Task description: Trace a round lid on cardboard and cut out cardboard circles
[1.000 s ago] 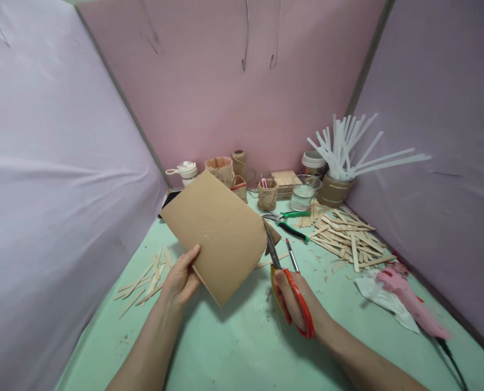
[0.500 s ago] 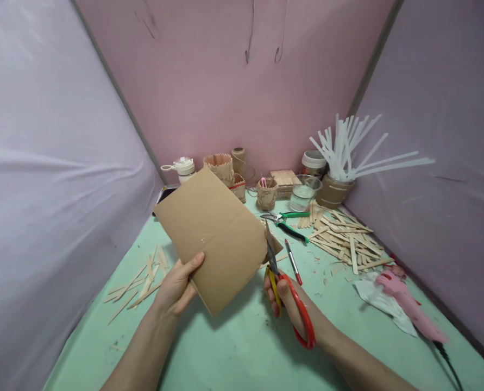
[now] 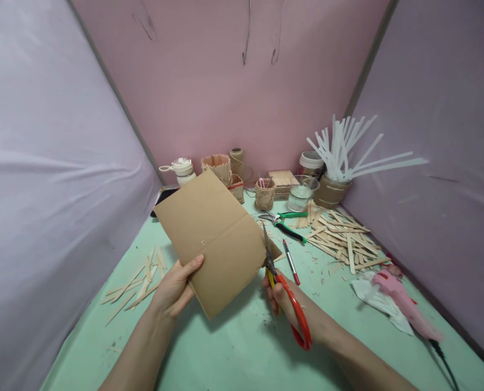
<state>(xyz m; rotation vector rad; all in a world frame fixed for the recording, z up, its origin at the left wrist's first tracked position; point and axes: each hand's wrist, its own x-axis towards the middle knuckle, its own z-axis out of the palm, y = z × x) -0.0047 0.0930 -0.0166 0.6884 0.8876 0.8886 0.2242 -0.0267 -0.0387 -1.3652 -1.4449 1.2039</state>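
Observation:
My left hand [image 3: 179,287] grips the lower left edge of a brown cardboard sheet [image 3: 213,239], thumb on its face and fingers behind. The sheet is held tilted above the table, with a crease across its middle. My right hand [image 3: 284,298] is closed round the red and yellow handles of a pair of scissors [image 3: 294,309]. The blades stand at the sheet's right edge, which is partly cut, and a cardboard flap [image 3: 275,248] sticks out beyond them. A red-and-silver marker pen [image 3: 291,262] lies just right of the scissors.
Green-handled pruning shears [image 3: 284,224] lie behind the sheet. At right are a pile of wooden sticks [image 3: 343,239] and a pink glue gun [image 3: 404,304] on white tissue. Loose sticks [image 3: 138,282] lie at left. Along the back stand a water bowl [image 3: 301,196] and a pot of white strips [image 3: 333,191].
The scissors' handles have come closer together, and the blades have closed further at the cardboard's right edge. The left hand keeps its hold on the sheet. The whole view has shifted slightly.

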